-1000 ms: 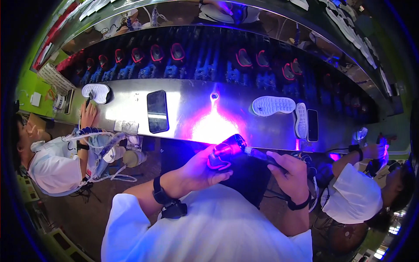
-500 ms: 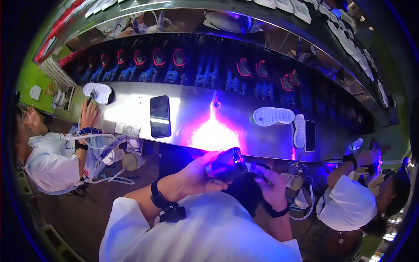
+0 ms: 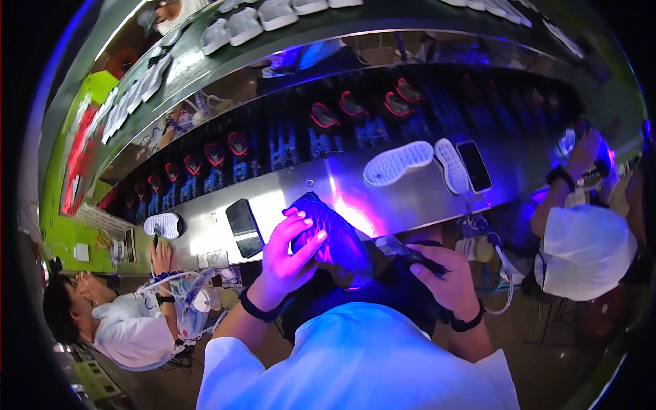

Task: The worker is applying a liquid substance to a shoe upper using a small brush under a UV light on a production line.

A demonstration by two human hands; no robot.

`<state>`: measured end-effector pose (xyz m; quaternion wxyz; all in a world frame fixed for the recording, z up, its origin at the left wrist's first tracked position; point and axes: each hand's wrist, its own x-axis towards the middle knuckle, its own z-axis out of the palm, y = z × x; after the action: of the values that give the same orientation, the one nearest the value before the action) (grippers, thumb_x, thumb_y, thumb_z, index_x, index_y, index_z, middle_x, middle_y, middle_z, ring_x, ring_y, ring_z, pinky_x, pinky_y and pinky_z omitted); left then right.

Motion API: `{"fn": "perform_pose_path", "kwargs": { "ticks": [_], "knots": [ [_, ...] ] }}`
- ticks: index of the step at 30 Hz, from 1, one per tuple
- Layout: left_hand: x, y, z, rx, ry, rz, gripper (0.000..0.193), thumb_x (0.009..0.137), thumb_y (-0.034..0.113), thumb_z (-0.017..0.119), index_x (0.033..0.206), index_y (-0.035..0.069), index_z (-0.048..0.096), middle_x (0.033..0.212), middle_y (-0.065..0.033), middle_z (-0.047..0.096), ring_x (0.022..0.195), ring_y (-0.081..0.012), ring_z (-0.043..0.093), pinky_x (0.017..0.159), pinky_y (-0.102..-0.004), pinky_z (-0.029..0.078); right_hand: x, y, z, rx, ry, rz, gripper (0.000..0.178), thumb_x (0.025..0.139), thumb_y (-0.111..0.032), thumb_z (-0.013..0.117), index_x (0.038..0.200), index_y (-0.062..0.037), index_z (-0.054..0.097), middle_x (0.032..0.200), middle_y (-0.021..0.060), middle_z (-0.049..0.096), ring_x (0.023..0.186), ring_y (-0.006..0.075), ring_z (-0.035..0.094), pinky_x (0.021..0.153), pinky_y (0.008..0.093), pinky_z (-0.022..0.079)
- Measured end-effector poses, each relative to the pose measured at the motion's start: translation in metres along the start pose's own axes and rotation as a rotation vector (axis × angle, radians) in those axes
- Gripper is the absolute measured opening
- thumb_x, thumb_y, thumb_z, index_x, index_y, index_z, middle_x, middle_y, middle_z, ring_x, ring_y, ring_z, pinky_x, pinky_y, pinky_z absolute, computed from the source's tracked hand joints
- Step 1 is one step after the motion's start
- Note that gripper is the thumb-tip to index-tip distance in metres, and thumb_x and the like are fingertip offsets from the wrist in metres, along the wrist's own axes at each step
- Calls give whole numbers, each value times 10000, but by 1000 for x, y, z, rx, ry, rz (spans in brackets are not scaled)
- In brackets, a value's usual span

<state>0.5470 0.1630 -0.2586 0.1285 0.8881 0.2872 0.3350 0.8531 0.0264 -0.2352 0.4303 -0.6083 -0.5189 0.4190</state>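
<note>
My left hand (image 3: 288, 256) is closed around a dark shoe upper (image 3: 335, 236), thumb and fingers pressed on its near side. The upper hangs tilted at the front edge of the metal bench and is lit violet and blue. My right hand (image 3: 447, 279) grips the dark handle of a brush (image 3: 408, 251), whose pale tip points left toward the upper. A small gap shows between brush tip and upper. Beyond them on the bench lie a white shoe sole (image 3: 398, 165) and a second white sole (image 3: 451, 167) on its side.
One phone (image 3: 244, 227) lies left on the bench (image 3: 417, 205), another phone (image 3: 474, 167) right. Dark shoes with red-rimmed openings (image 3: 324, 116) line the back. A shelf above carries white soles (image 3: 244, 26). Co-workers sit left (image 3: 133, 328) and right (image 3: 588, 249). A pot with tubing (image 3: 476, 249) hangs below the edge.
The view has swung to the right. My left hand has turned the upper so that its longer side shows and lifted it over the bench edge. The brush has drawn away from the upper.
</note>
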Motion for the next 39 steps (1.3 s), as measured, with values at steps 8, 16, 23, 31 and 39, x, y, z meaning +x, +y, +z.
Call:
{"fn": "perform_pose_path", "kwargs": {
  "ticks": [8,16,23,31,39],
  "knots": [
    [11,18,5,133,8,382,562,666,86,901,1185,254,765,1262,-114,599,1182,-351,648,937,-447,629,2,-20,-24,-139,-4,-112,396,813,-65,817,1205,-80,757,798,76,645,650,198,585,603,319,460],
    [16,17,7,169,10,394,564,689,107,873,1216,273,762,1247,-107,604,1128,-325,662,938,-448,635,1,-3,-22,-99,-119,-134,391,810,-89,825,1197,-96,768,731,61,589,601,197,534,574,323,433],
    [23,-9,18,6,-25,99,625,704,125,848,1311,202,718,1203,-149,630,1104,-332,673,927,-468,613,7,22,-16,22,-106,110,361,860,-66,777,1212,1,733,913,76,717,847,147,653,822,290,526],
    [51,-197,29,55,1,-789,652,776,407,823,1271,1,704,951,-225,754,935,-388,738,896,-457,575,17,76,-9,171,53,422,420,947,-50,702,1352,16,615,963,35,695,671,85,585,594,247,471],
    [107,-375,80,466,-119,-902,486,878,485,701,1114,62,742,1037,-214,760,987,-378,743,841,-474,608,27,39,8,-37,94,360,232,1023,-118,638,1240,-34,638,792,-32,607,625,50,519,538,224,417]
  ]
}}
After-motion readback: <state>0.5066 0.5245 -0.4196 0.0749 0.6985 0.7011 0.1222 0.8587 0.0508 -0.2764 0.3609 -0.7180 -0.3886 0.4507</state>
